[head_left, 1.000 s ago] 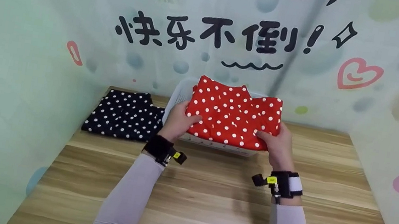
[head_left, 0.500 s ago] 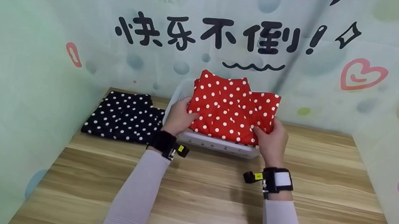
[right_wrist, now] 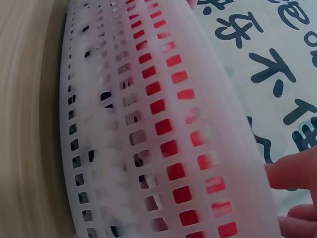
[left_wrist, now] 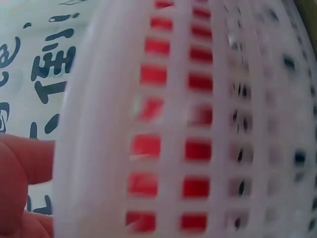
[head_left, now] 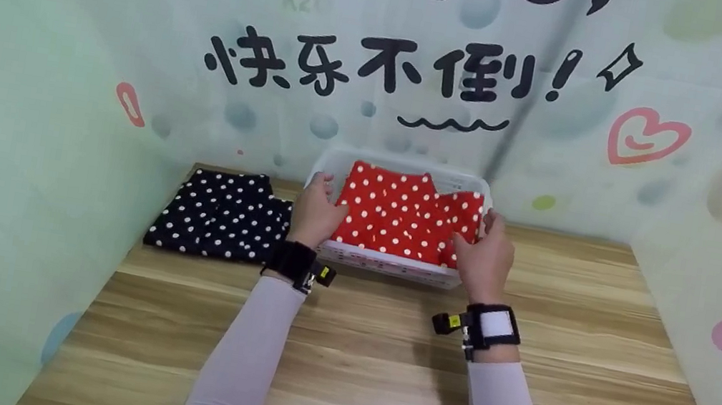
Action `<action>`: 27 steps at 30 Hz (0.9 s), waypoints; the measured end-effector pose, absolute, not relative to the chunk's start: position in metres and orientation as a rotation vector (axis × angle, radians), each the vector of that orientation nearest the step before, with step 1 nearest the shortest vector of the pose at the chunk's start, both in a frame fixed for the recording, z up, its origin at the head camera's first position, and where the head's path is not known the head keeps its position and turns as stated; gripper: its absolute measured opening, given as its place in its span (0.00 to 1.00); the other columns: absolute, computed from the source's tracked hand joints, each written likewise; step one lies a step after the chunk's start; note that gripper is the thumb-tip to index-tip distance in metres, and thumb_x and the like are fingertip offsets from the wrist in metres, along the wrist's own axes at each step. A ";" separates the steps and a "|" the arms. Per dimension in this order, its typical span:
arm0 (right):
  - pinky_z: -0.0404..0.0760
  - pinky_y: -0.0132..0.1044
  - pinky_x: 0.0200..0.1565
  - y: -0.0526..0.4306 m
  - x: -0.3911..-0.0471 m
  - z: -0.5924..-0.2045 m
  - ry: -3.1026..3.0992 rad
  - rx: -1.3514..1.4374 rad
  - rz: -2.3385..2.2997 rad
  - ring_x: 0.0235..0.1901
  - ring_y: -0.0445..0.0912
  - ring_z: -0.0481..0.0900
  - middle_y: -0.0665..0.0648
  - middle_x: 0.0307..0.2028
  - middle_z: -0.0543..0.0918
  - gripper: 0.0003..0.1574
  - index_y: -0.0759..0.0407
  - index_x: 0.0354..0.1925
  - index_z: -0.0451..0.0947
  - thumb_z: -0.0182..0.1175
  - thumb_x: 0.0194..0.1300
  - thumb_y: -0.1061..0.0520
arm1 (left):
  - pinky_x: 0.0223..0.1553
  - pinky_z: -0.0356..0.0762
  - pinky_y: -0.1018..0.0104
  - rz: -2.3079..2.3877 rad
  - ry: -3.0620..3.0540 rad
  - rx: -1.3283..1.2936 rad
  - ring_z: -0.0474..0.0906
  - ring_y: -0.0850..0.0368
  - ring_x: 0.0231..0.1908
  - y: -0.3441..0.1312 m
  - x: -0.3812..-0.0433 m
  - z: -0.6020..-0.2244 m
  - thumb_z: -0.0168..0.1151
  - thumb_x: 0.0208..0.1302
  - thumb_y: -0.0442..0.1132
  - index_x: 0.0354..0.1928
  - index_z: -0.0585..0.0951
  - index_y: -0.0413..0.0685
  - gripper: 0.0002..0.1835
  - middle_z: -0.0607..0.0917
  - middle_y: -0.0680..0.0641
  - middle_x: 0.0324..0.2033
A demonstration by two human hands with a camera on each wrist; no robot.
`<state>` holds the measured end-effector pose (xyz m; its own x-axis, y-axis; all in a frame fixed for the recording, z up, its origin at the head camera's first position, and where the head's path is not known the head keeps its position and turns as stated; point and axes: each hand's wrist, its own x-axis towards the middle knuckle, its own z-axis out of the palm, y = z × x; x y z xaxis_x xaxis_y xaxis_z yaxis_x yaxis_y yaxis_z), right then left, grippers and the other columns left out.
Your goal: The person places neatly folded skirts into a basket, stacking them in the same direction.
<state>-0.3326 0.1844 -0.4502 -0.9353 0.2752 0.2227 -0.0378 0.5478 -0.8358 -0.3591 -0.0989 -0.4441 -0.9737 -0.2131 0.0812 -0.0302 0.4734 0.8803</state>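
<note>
A red garment with white dots (head_left: pixel 395 214), folded flat, lies inside the white plastic basket (head_left: pixel 405 267) in the head view. Beside the basket's left end is my left hand (head_left: pixel 317 215), its thumb close to the garment's edge and its fingers loosely spread. Over the right end, my right hand (head_left: pixel 486 260) has its thumb at the garment's right edge, fingers apart by the rim. Both wrist views show the perforated basket wall (left_wrist: pixel 109 124), with red fabric behind its upper holes. Fingertips (right_wrist: pixel 297 171) stand past the rim in the right wrist view.
Left of the basket, a folded black garment with white dots (head_left: pixel 221 215) lies on the wooden table (head_left: pixel 362 377). A printed fabric wall (head_left: pixel 557 154) rises right behind the basket, and light side walls bound the table left and right.
The red garment has gone from being held up above the basket, between both hands, down into it. Both hands have loosened from its sides.
</note>
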 end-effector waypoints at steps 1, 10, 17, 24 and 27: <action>0.78 0.55 0.70 0.185 -0.332 -0.449 -2.455 -0.203 1.333 0.70 0.62 0.76 0.69 0.72 0.76 0.43 0.64 0.76 0.65 0.70 0.69 0.56 | 0.62 0.81 0.48 -1.499 -2.521 0.223 0.80 0.42 0.62 -0.100 -0.358 -0.443 0.69 0.67 0.39 0.73 0.71 0.46 0.34 0.82 0.39 0.65; 0.73 0.56 0.74 0.180 -0.330 -0.446 -2.428 -0.163 1.297 0.74 0.61 0.72 0.67 0.73 0.75 0.41 0.61 0.76 0.67 0.68 0.69 0.56 | 0.66 0.79 0.46 -1.460 -2.511 0.129 0.78 0.40 0.66 -0.097 -0.353 -0.441 0.67 0.72 0.47 0.72 0.72 0.45 0.31 0.81 0.36 0.67; 0.73 0.56 0.75 0.169 -0.326 -0.445 -2.458 -0.143 1.273 0.75 0.59 0.72 0.63 0.74 0.75 0.41 0.57 0.77 0.68 0.68 0.70 0.57 | 0.68 0.78 0.49 -1.248 -2.622 0.061 0.78 0.43 0.68 -0.086 -0.350 -0.440 0.66 0.74 0.46 0.71 0.75 0.47 0.27 0.82 0.40 0.67; 0.78 0.55 0.71 0.164 -0.324 -0.447 -2.456 -0.086 1.224 0.71 0.58 0.76 0.63 0.71 0.79 0.39 0.57 0.75 0.71 0.69 0.69 0.58 | 0.68 0.78 0.50 -1.219 -2.602 0.024 0.80 0.44 0.66 -0.083 -0.345 -0.432 0.67 0.72 0.46 0.68 0.77 0.46 0.26 0.84 0.41 0.65; 0.76 0.56 0.72 0.162 -0.323 -0.448 -2.445 -0.065 1.214 0.71 0.59 0.76 0.63 0.70 0.79 0.38 0.58 0.74 0.71 0.69 0.68 0.58 | 0.69 0.77 0.50 -1.231 -2.598 0.022 0.79 0.44 0.67 -0.084 -0.341 -0.429 0.67 0.72 0.47 0.67 0.78 0.47 0.25 0.84 0.41 0.64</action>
